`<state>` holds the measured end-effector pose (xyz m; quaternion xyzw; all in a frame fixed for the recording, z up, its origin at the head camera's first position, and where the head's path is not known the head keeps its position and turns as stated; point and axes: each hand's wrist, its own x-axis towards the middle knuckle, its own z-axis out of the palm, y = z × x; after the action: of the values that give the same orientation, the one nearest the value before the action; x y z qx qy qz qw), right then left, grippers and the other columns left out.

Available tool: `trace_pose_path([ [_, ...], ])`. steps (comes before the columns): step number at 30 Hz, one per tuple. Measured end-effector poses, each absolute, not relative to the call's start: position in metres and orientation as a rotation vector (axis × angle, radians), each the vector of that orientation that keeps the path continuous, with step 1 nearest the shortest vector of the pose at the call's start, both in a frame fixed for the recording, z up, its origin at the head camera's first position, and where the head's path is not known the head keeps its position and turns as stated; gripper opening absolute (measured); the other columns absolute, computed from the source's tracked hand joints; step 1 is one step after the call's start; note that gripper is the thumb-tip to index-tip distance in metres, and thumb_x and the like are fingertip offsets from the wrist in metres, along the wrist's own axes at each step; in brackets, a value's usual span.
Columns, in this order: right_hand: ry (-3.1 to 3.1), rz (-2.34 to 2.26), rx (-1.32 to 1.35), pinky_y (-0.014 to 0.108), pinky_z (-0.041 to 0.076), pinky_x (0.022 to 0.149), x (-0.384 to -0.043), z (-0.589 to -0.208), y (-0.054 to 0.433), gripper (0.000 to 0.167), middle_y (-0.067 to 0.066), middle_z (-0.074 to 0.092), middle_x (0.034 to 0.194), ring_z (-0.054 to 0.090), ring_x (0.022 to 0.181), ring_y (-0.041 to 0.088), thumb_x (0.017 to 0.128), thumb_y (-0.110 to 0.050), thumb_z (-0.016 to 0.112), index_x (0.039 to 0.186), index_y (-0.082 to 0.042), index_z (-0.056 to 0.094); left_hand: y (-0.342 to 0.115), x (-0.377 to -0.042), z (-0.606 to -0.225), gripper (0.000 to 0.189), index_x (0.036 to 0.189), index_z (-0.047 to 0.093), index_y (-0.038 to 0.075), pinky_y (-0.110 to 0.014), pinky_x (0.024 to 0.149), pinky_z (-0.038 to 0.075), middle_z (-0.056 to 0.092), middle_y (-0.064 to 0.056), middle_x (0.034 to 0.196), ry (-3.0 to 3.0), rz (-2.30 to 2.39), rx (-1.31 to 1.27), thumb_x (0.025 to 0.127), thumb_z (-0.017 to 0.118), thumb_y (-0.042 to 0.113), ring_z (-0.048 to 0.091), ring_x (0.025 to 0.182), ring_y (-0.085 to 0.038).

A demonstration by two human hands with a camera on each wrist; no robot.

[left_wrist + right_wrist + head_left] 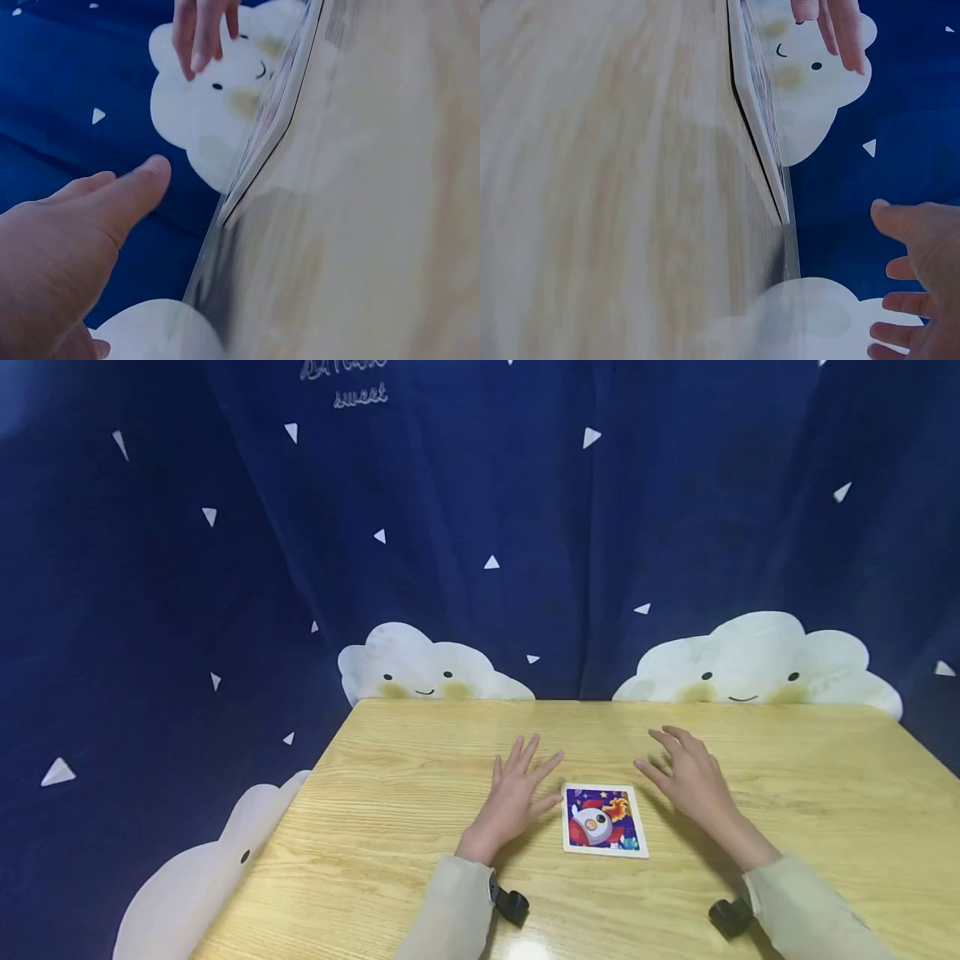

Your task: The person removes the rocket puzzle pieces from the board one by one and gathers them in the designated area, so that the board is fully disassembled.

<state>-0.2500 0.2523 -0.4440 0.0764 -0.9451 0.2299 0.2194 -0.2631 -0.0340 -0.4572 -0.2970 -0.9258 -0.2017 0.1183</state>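
Observation:
A square picture puzzle or tile with a white border lies flat on the wooden table; its picture has a white and red rocket with an eye, flames and stars on purple. My left hand hovers just left of it, fingers spread, thumb close to its upper left edge. On the other side my right hand hangs above the table, fingers loosely bent and apart from the tile. Neither hand holds anything. Both wrist views show the tile's thin white edge side-on, with the right thumb extended in the right one.
The light wooden table reaches back to a dark blue curtain printed with white triangles and smiling clouds. A small black camera sits on the left wrist, and another black camera on the right.

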Motion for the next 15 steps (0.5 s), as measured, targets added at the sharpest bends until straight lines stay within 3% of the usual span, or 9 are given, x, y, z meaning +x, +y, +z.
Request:
trace_pose_path([
  [6, -2.546, 0.733, 0.289, 0.063, 0.048, 0.096, -0.250, -0.446, 0.246, 0.046, 0.032, 0.059, 0.122, 0.057, 0.112, 0.051, 0.088, -0.017, 0.072, 0.125, 0.007, 0.059, -0.030, -0.256, -0.458, 0.052, 0.144, 0.050, 0.029, -0.069, 0.115, 0.025, 0.023, -0.009, 0.164, -2.677, -0.604, -0.957, 0.095, 0.062, 0.037, 0.021, 0.152, -0.035],
  [15, -2.539, 0.857, 0.346, 0.048, 0.060, 0.076, -0.254, -0.449, 0.233, 0.034, 0.026, 0.068, 0.107, 0.067, 0.091, 0.038, 0.084, -0.008, 0.074, 0.114, 0.006, 0.066, -0.024, -0.247, -0.461, 0.044, 0.140, 0.055, 0.024, -0.060, 0.118, 0.030, 0.029, -0.013, 0.161, -2.724, -0.734, -1.098, 0.097, 0.060, 0.028, 0.026, 0.149, -0.038],
])
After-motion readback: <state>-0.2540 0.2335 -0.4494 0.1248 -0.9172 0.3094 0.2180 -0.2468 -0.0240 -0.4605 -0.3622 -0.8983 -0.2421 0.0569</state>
